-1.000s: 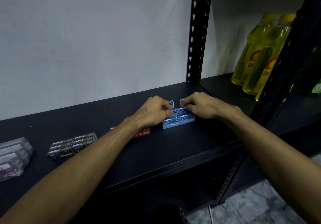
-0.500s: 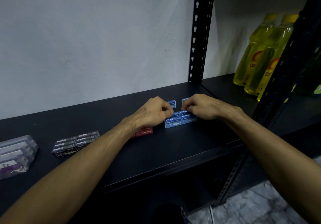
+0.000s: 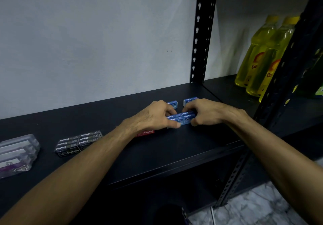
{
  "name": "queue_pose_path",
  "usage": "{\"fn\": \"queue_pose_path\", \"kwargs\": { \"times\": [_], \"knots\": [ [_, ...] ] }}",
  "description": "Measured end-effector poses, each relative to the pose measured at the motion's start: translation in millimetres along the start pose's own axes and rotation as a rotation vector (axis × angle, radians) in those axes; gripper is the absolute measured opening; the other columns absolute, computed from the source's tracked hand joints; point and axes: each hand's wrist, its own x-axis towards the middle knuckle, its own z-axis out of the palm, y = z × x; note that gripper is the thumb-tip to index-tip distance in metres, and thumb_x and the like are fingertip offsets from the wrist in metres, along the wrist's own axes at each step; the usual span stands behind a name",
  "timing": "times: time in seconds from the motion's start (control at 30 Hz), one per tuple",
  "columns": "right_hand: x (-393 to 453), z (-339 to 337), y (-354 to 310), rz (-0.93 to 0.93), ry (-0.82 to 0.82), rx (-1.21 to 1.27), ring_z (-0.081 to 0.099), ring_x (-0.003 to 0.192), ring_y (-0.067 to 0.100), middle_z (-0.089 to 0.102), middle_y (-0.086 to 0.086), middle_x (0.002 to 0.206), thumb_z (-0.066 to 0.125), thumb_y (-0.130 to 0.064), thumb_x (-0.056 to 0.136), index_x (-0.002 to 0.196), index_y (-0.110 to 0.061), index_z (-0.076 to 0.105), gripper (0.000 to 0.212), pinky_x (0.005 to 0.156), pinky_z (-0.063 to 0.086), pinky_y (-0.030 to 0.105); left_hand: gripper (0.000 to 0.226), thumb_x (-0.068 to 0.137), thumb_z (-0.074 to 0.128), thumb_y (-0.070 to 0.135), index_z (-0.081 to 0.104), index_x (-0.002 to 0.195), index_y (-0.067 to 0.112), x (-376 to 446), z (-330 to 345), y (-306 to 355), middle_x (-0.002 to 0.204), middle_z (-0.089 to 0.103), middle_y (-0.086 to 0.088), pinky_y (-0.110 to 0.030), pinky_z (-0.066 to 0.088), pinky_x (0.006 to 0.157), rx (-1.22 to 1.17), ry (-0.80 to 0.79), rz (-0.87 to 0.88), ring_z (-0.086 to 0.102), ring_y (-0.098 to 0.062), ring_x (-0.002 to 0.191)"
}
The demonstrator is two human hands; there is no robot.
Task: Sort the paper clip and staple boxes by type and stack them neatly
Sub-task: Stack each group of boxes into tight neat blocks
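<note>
The black metal shelf (image 3: pixel 174 148) carries everything, with a perforated black upright post (image 3: pixel 201 32) rising behind the hands against the pale wall. Far to the right of the right hand stand two yellow plastic bottles with yellow caps (image 3: pixel 258 57), their red-orange labels showing only the letters "Ca"; the rest is cut off.

The left hand (image 3: pixel 153 116) and the right hand (image 3: pixel 204 111) meet over the stack of blue cardboard staple boxes (image 3: pixel 180 119), whose tops read "Staples" upside down to the camera. Each grip pinches an end of the stack, fingers curled over the top boxes and thumbs at the near face. Just behind the fingertips lie two loose blue staple boxes (image 3: pixel 189 100), side by side with a gap between them.

Under the left wrist, a red staple box (image 3: pixel 146 132) shows "Staples" in white. Farther left of that hand sits the block of black staple boxes (image 3: pixel 78 141), each marked "Staples" with a "10" badge. At the far left edge are clear plastic paper clip boxes (image 3: pixel 17 151) with white and purple labels too blurred to read.

Compared with half a second ago, the hands remain on the blue stack, the left thumb now reaching farther across its near face.
</note>
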Motion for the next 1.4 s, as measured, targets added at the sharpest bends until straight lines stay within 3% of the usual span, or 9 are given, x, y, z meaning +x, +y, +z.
{"fn": "queue_pose_path", "kwargs": {
  "times": [0.1, 0.33, 0.5, 0.57, 0.63, 0.73, 0.9, 1.13, 1.4],
  "knots": [
    [1.4, 3.3, 0.2, -0.020, 0.027, -0.038, 0.063, 0.087, 0.013, 0.066, -0.002, 0.101, 0.070, -0.017, 0.081, 0.112, -0.027, 0.065, 0.033, 0.080, 0.055, 0.035, 0.028, 0.079, 0.077, 0.034, 0.073, 0.105, 0.024, -0.3, 2.6, 1.0, 0.088, 0.072, 0.008, -0.027, 0.055, 0.073, 0.050, 0.016, 0.035, 0.066, -0.006, 0.076],
    [1.6, 4.3, -0.2, -0.049, 0.049, -0.053, 0.060, 0.081, 0.008, 0.064, -0.003, 0.098, 0.067, -0.015, 0.085, 0.111, -0.025, 0.066, 0.027, 0.065, 0.048, 0.024, 0.028, 0.081, 0.075, 0.033, 0.072, 0.107, 0.022, -0.6, 3.5, 1.2, 0.087, 0.071, 0.007, -0.029, 0.057, 0.074, 0.069, 0.029, 0.051, 0.066, -0.006, 0.076],
    [3.8, -3.5, 3.4, -0.016, 0.042, -0.023, 0.061, 0.091, 0.010, 0.064, -0.007, 0.105, 0.067, -0.029, 0.080, 0.115, -0.031, 0.065, 0.035, 0.085, 0.053, 0.033, 0.051, 0.082, 0.069, 0.055, 0.066, 0.120, 0.021, -0.7, -5.8, 0.1, 0.089, 0.068, 0.008, -0.027, 0.053, 0.076, 0.077, 0.108, 0.039, 0.063, -0.006, 0.082],
    [4.8, -12.0, 5.2, -0.017, 0.105, 0.073, 0.061, 0.101, 0.010, 0.065, -0.009, 0.114, 0.062, -0.034, 0.080, 0.118, -0.031, 0.065, 0.038, 0.092, 0.050, 0.033, 0.046, 0.085, 0.065, 0.055, 0.068, 0.116, 0.022, 2.3, -13.5, -2.9, 0.088, 0.068, 0.009, -0.022, 0.047, 0.071, 0.046, 0.183, 0.037, 0.061, -0.003, 0.081],
    [7.8, -18.4, 8.0, -0.035, 0.244, 0.153, 0.060, 0.102, 0.008, 0.066, -0.007, 0.117, 0.059, -0.027, 0.086, 0.118, -0.028, 0.066, 0.033, 0.088, 0.047, 0.028, 0.037, 0.088, 0.063, 0.050, 0.070, 0.111, 0.022, 8.0, -20.2, -7.1, 0.092, 0.068, 0.007, -0.022, 0.047, 0.072, 0.024, 0.245, 0.026, 0.062, -0.005, 0.084],
    [20.5, -21.1, 16.4, -0.022, 0.385, 0.047, 0.056, 0.104, 0.012, 0.057, -0.003, 0.119, 0.055, -0.011, 0.091, 0.128, -0.021, 0.062, 0.039, 0.088, 0.042, 0.025, 0.032, 0.090, 0.065, 0.041, 0.068, 0.115, 0.020, 20.7, -23.8, -15.8, 0.100, 0.068, 0.004, -0.022, 0.047, 0.078, 0.022, 0.268, -0.004, 0.064, -0.011, 0.094],
    [42.1, -18.8, 30.0, 0.053, 0.279, -0.086, 0.047, 0.132, 0.022, 0.049, 0.003, 0.143, 0.054, -0.007, 0.091, 0.137, -0.024, 0.056, 0.049, 0.109, 0.037, 0.036, 0.038, 0.091, 0.067, 0.034, 0.062, 0.127, 0.021, 40.6, -16.1, -23.4, 0.117, 0.065, -0.001, -0.026, 0.047, 0.090, 0.051, 0.145, -0.038, 0.061, -0.013, 0.106],
    [52.9, -10.5, 30.1, 0.010, 0.224, -0.021, 0.063, 0.106, 0.014, 0.069, -0.002, 0.119, 0.055, -0.009, 0.095, 0.122, -0.022, 0.068, 0.032, 0.094, 0.048, 0.028, 0.023, 0.092, 0.066, 0.027, 0.071, 0.112, 0.017, 53.5, -10.0, -21.0, 0.093, 0.067, 0.004, -0.016, 0.040, 0.065, 0.067, 0.109, -0.006, 0.059, -0.006, 0.077],
    [55.3, -5.5, 22.7, -0.053, 0.219, -0.009, 0.066, 0.096, 0.013, 0.072, -0.004, 0.104, 0.057, -0.013, 0.093, 0.115, -0.025, 0.071, 0.029, 0.090, 0.053, 0.034, 0.016, 0.093, 0.065, 0.024, 0.073, 0.106, 0.019, 54.1, -8.0, -15.8, 0.091, 0.069, 0.003, -0.014, 0.040, 0.062, 0.068, 0.104, 0.007, 0.060, -0.006, 0.077]
  ]
}}
